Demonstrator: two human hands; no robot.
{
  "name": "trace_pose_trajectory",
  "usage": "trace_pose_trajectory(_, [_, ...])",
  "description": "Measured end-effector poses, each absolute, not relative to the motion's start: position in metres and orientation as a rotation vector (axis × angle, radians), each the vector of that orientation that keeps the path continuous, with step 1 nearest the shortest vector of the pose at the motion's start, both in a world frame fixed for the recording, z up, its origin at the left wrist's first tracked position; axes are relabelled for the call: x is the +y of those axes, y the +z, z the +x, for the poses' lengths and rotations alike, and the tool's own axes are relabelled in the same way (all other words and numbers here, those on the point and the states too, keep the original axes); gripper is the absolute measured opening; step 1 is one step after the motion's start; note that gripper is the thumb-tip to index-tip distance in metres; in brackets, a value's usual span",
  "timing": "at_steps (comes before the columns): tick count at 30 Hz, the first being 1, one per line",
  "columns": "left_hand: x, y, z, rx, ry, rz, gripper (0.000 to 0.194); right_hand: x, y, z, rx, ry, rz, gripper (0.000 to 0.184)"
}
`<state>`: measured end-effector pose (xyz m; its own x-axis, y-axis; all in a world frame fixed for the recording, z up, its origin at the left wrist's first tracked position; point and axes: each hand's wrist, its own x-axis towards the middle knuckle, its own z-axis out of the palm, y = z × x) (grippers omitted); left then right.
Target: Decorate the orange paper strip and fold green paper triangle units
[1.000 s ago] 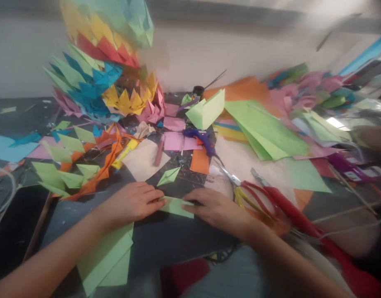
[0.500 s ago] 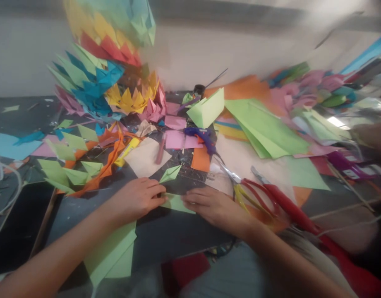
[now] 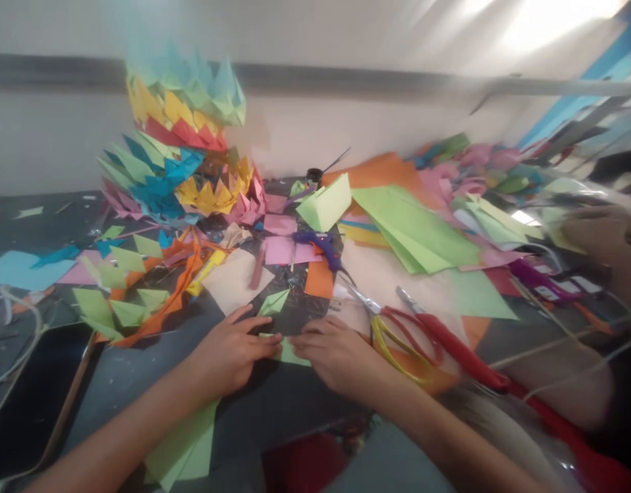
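A small folded piece of light green paper [image 3: 294, 353] lies on the dark table between my hands. My left hand [image 3: 231, 352] has its fingers spread, and its lower fingertips press on the paper's left end. Closer together are the fingers of my right hand [image 3: 338, 356], which bend down over the right end and pin it. Just beyond my left fingertips sits a pointed folded green paper piece [image 3: 274, 302]. Partly under my left forearm are larger green sheets [image 3: 192, 445]. Part of the worked paper is hidden by my fingers.
Scissors [image 3: 397, 329] and a red-handled tool [image 3: 462, 349] lie right of my right hand. A blue glue gun [image 3: 323, 248] rests beyond. Left are a phone [image 3: 38, 397] and an orange-green paper crown [image 3: 184, 298]. Stacked folded paper [image 3: 192, 130] stands behind. Another person's hand [image 3: 597, 233] is far right.
The view has tilted up, so the table things sit lower. My left fingers have spread wider and slid along the paper toward my right hand; the gap between my hands is smaller.
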<state>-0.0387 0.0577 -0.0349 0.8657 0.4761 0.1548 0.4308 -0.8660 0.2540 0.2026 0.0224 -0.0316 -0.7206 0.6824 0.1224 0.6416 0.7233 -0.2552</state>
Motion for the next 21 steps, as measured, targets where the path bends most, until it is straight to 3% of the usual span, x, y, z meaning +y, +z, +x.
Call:
trace_pose_trajectory(9, [0.061,-0.034,-0.052,0.919,0.419,2.709,0.049,0.020,-0.036,0.208,-2.655,0.425,-1.094,0.025])
trace_pose_trajectory(21, [0.051,-0.009,-0.032,1.232,0.244,2.763,0.030,0.012,-0.006,0.216,-2.680,0.460,-1.411,0.029])
